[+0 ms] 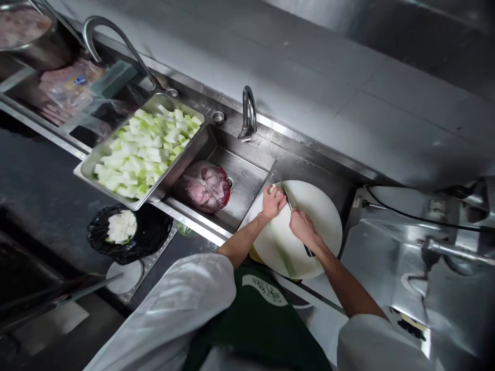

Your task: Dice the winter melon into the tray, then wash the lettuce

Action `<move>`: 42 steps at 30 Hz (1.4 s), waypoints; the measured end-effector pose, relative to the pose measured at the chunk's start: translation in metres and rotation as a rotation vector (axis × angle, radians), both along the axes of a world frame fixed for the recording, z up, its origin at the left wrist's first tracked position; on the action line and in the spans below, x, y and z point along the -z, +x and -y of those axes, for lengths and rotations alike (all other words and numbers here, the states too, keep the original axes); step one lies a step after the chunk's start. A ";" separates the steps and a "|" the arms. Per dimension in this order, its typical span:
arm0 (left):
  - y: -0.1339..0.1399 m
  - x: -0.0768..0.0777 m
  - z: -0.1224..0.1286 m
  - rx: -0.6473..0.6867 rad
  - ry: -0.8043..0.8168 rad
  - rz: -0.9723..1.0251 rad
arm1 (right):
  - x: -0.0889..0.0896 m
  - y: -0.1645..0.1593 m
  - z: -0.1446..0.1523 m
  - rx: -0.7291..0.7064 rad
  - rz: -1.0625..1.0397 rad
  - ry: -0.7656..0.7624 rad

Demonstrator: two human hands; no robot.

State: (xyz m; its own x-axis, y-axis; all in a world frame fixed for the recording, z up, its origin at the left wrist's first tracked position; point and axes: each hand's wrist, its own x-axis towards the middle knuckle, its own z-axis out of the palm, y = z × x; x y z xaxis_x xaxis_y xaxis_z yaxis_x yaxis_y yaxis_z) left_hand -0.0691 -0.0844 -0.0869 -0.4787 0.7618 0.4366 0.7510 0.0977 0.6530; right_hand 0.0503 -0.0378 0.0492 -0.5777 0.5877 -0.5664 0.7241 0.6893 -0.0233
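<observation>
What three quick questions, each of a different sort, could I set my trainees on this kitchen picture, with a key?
1. Which hand grips the knife?
2. True or false: in the picture, the metal tray of pale cut pieces is left of the round white board.
3. Fill in: the bagged meat lies in the ____.

Key: 1. The right hand. 2. True. 3. Sink.

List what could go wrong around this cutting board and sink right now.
Cut: the left hand is right beside the blade of the knife in the right hand, so a slip might nick it.
Spill: the loaded tray seems to jut past the counter's front edge; a bump could tip out the pale green chunks.
Contamination: what looks like bagged meat lies close to that tray and might leak.
</observation>
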 end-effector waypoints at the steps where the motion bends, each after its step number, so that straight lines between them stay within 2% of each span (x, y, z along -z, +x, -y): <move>1: 0.000 0.002 0.001 -0.019 0.008 -0.018 | -0.007 0.006 0.005 -0.009 0.019 0.001; 5: 0.001 0.007 0.002 -0.031 0.030 -0.053 | -0.034 0.044 0.031 -0.001 0.143 -0.012; 8: 0.001 0.008 0.000 -0.021 0.050 -0.059 | -0.040 0.073 0.047 0.025 0.209 -0.036; 11: 0.001 0.008 -0.004 0.029 0.074 -0.061 | -0.025 0.085 0.050 0.062 0.234 -0.038; 16: 0.001 0.006 -0.006 0.094 0.052 -0.024 | 0.020 0.076 0.032 0.104 0.162 0.023; 19: 0.001 0.004 -0.007 0.077 0.072 -0.029 | 0.029 0.065 0.018 0.091 0.098 0.047; 22: 0.001 0.003 -0.009 0.047 0.088 -0.053 | 0.018 0.055 0.011 0.061 0.085 0.011; 25: 0.001 0.002 -0.010 0.045 0.070 -0.048 | -0.005 0.062 0.015 0.023 0.118 -0.007; 29: 0.001 0.002 -0.010 0.043 0.051 -0.015 | -0.035 0.108 0.037 0.006 0.203 -0.071; 32: 0.001 0.004 -0.009 0.028 0.080 -0.045 | -0.043 0.151 0.061 0.049 0.261 -0.121; 35: 0.002 0.006 -0.009 0.028 0.101 -0.075 | -0.031 0.177 0.081 0.146 0.275 -0.154; 42: -0.001 0.010 -0.008 0.041 0.070 -0.036 | 0.029 0.185 0.095 0.284 0.189 -0.137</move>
